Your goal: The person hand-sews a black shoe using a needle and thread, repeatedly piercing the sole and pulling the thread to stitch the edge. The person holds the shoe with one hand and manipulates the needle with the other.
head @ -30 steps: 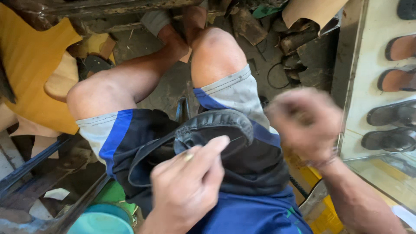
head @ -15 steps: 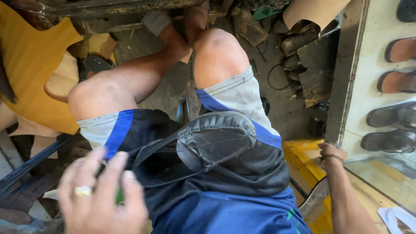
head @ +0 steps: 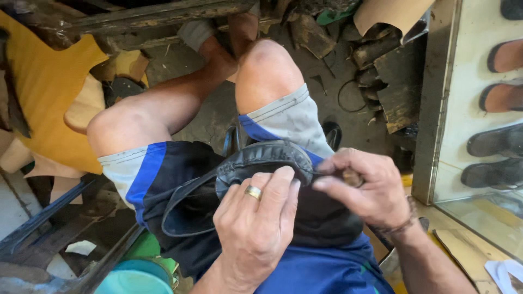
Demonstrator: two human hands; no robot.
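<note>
Fingers of both hands pinched at the toe of a black shoe on the lap.

Left hand [head: 256,223], with its ring [head: 253,191], presses curled fingers onto the shoe [head: 256,160] across the thighs; right hand [head: 365,190] pinches fingertips together at the sole's rim, gripping a small brown-handled tool [head: 351,177]. Sandals [head: 498,141] sit on the shelf right; yellow sheet [head: 43,103] lies left.
</note>
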